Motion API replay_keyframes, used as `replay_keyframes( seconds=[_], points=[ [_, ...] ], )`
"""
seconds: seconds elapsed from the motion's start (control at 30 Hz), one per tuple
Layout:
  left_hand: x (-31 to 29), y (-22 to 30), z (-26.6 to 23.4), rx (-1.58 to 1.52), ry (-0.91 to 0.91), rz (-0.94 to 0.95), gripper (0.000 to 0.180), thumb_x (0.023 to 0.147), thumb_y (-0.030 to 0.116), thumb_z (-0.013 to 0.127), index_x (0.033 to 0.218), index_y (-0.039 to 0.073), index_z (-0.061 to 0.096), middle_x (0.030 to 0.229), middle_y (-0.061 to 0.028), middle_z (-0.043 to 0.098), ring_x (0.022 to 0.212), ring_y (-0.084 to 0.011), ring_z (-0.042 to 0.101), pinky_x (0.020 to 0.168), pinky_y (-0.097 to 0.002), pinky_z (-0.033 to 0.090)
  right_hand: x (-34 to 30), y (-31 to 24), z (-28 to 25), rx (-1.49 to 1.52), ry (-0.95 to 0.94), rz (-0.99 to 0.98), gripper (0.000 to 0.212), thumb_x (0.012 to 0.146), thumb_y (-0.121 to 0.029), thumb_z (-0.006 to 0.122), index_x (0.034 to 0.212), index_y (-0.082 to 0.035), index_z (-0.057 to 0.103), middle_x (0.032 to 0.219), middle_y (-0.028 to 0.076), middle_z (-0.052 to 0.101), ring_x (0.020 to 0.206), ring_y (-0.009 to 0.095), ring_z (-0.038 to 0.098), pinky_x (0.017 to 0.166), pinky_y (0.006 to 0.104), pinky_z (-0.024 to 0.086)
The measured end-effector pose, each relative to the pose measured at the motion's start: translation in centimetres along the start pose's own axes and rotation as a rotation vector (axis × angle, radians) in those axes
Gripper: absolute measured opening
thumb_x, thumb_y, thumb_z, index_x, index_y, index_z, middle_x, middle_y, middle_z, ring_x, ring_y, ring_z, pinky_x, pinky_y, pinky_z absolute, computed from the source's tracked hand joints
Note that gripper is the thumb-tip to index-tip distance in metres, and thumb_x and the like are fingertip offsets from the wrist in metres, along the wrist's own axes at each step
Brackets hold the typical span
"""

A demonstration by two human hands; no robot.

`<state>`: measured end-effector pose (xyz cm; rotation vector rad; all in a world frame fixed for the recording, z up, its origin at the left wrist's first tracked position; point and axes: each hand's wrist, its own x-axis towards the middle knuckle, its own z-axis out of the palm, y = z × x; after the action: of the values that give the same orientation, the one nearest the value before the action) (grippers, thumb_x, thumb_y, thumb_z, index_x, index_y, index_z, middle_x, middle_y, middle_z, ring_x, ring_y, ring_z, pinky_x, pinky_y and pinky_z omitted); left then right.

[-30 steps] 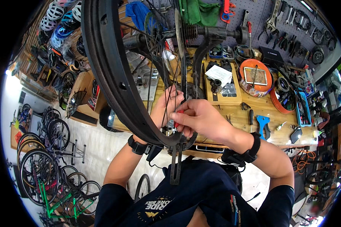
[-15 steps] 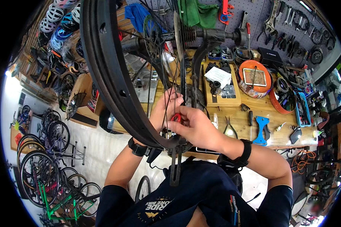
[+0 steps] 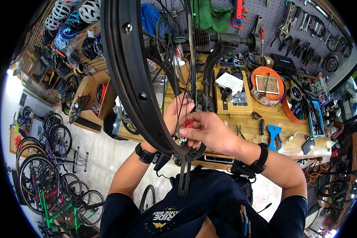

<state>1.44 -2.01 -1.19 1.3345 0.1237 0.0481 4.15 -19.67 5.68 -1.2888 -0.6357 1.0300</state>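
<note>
A bare black bicycle wheel rim (image 3: 125,59) stands upright in front of me in a dark truing stand (image 3: 216,55), its thin spokes running up to the hub and cassette (image 3: 202,38). At the rim's lower end my right hand (image 3: 214,133) pinches a red spoke wrench (image 3: 188,124) among the spokes. Just beyond it, my left hand (image 3: 174,115) reaches in from the rim's left side, fingers curled round a spoke; the rim and spokes partly cover it. Where the wrench meets the spoke is hidden by my right fingers.
On the wooden bench (image 3: 242,123) lie pliers (image 3: 240,131), a screwdriver (image 3: 261,129), a blue tool (image 3: 273,137) and a cardboard box (image 3: 234,105). An orange round tub (image 3: 267,84) stands behind. Tools hang on the pegboard; bicycles (image 3: 47,178) fill the floor at left.
The view has shifted slightly, and the rim appears further right. My right fingers and the red spoke wrench have turned a little. Both hands stay at the spokes.
</note>
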Motion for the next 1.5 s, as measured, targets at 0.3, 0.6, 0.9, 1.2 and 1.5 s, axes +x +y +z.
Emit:
replay_keyframes(
  seconds=[0.3, 0.6, 0.9, 1.2, 1.5],
  points=[
    [-0.2, -1.3, -1.2, 0.13, -0.08, 0.213, 0.053, 0.101, 0.033, 0.048, 0.14, 0.001, 0.034, 0.125, -0.0087, 0.052, 0.11, -0.0168, 0.055, 0.094, -0.0295, 0.044, 0.3, 0.5, -1.9, -0.029, 0.44, -0.244, 0.031, 0.091, -0.013, 0.065, 0.111, 0.009, 0.056, 0.085, 0.008, 0.065, 0.069, 0.009, 0.059, 0.063, 0.0232, 0.05],
    [-0.6, 0.0, 0.1, 0.217, 0.003, 0.185, 0.044, 0.102, 0.038, 0.04, 0.128, 0.003, 0.043, 0.104, -0.0031, 0.052, 0.096, -0.0118, 0.05, 0.084, -0.0263, 0.039, 3.2, 4.3, -2.2, -0.386, 0.339, -0.012, 0.04, 0.074, -0.024, 0.081, 0.091, 0.008, 0.065, 0.068, 0.014, 0.065, 0.06, 0.019, 0.063, 0.061, 0.0322, 0.051],
    [-0.7, 0.0, -0.1, 0.225, -0.01, 0.21, 0.042, 0.101, 0.038, 0.041, 0.127, 0.005, 0.044, 0.102, -0.001, 0.052, 0.093, -0.0096, 0.048, 0.082, -0.0246, 0.037, 2.5, 2.2, -2.4, -0.496, 0.397, -0.114, 0.038, 0.074, -0.026, 0.081, 0.081, 0.007, 0.065, 0.067, 0.015, 0.063, 0.061, 0.02, 0.062, 0.061, 0.0329, 0.05],
    [-0.7, 0.3, -0.3, 0.31, -0.015, 0.185, 0.042, 0.101, 0.037, 0.041, 0.127, 0.004, 0.044, 0.104, -0.0015, 0.052, 0.095, -0.0103, 0.048, 0.083, -0.0251, 0.037, 2.3, 2.2, -0.7, -0.625, 0.402, -0.069, 0.039, 0.071, -0.025, 0.082, 0.081, 0.007, 0.063, 0.07, 0.02, 0.064, 0.067, 0.033, 0.065, 0.066, 0.0375, 0.051],
    [-0.3, 0.1, -0.9, 0.098, -0.057, 0.16, 0.049, 0.095, 0.04, 0.053, 0.126, 0.002, 0.045, 0.106, -0.0026, 0.055, 0.098, -0.0112, 0.051, 0.083, -0.0248, 0.039, 2.3, 2.5, -0.1, -0.646, 0.444, -0.077, 0.039, 0.073, -0.027, 0.08, 0.08, 0.008, 0.062, 0.07, 0.02, 0.063, 0.067, 0.034, 0.063, 0.064, 0.0395, 0.05]
  ],
)
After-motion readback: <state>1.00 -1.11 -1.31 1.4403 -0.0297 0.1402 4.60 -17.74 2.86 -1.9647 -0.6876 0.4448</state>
